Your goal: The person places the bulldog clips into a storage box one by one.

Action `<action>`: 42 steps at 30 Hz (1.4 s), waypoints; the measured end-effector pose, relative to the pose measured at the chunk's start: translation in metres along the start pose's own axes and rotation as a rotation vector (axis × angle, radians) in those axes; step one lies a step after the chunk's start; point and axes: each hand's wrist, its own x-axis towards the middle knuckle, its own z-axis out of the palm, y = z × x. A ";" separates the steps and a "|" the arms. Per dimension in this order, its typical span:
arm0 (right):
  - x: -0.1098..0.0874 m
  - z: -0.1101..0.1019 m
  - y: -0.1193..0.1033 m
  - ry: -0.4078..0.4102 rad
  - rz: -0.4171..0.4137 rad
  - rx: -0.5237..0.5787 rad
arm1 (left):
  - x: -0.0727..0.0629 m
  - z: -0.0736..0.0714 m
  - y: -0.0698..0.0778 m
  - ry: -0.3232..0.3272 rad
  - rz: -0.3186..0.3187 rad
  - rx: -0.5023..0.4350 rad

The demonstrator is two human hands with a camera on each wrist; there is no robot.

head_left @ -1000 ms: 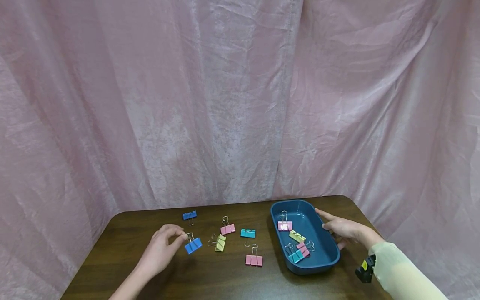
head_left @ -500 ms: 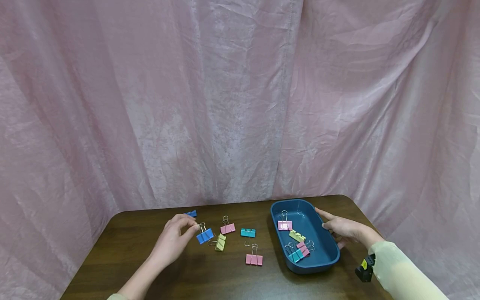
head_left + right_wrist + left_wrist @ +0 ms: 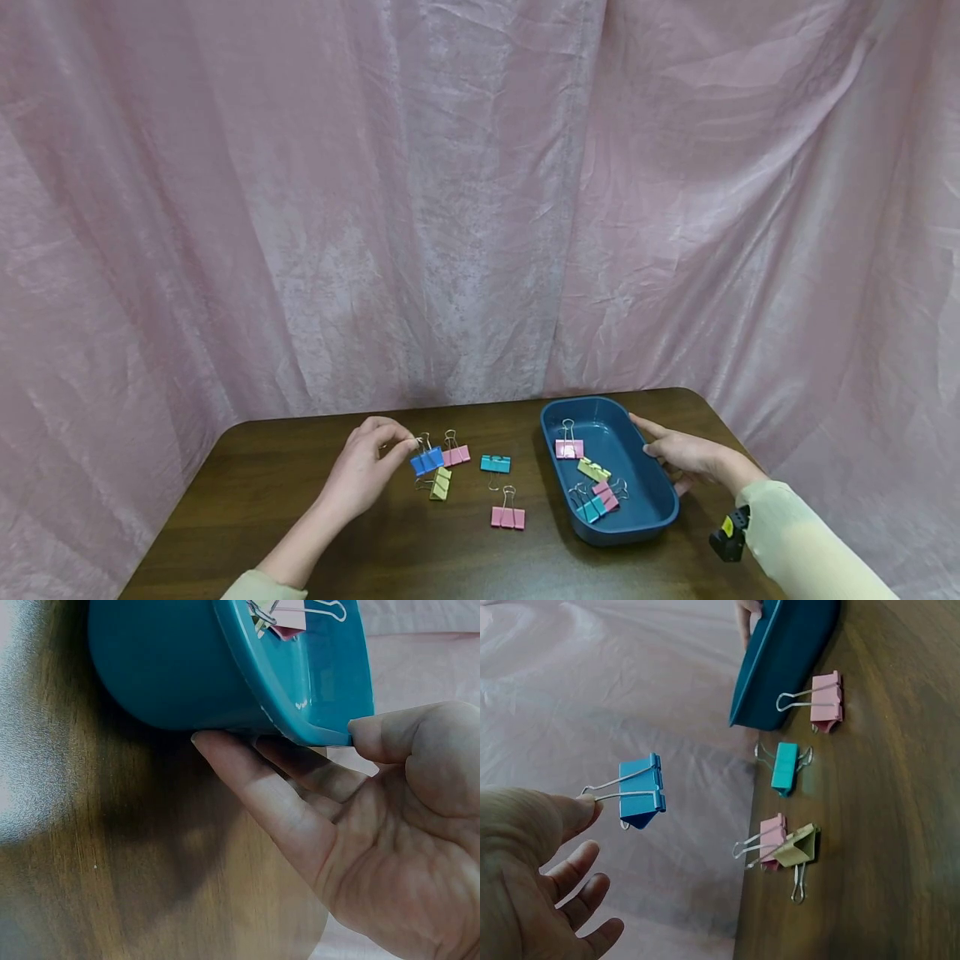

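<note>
Here's my pale yellow-green sleeve (image 3: 806, 537) at four o'clock, black wrist camera (image 3: 726, 547) sporting a yellow patch (image 3: 728, 527), matching cuff (image 3: 264, 587) at seven!

One blue binder clip (image 3: 427, 461) with silver wire handles, pinched by a handle in your left hand (image 3: 360, 467), body tilted and held clear of the brown wooden table (image 3: 247, 500). One dark blue tray (image 3: 626, 442), oblong with rounded corners, long sides running away from you, its right rim gripped by your right hand (image 3: 686, 458); contents: one pink clip (image 3: 569, 449) toward the far end, then a yellow one (image 3: 593, 469), with a teal clip (image 3: 591, 509) overlapping a second pink nearer you. Loose on the table, between your hands: two pink, one yellow, one teal.
</note>
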 end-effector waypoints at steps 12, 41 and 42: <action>-0.001 0.000 0.000 0.004 0.005 0.002 | 0.010 0.011 0.017 -0.018 -0.018 -0.039; -0.001 0.001 -0.001 0.011 0.014 0.011 | 0.029 0.032 0.046 -0.036 0.037 -0.026; -0.001 0.001 -0.001 0.011 0.015 0.011 | 0.030 0.033 0.048 -0.041 0.042 -0.027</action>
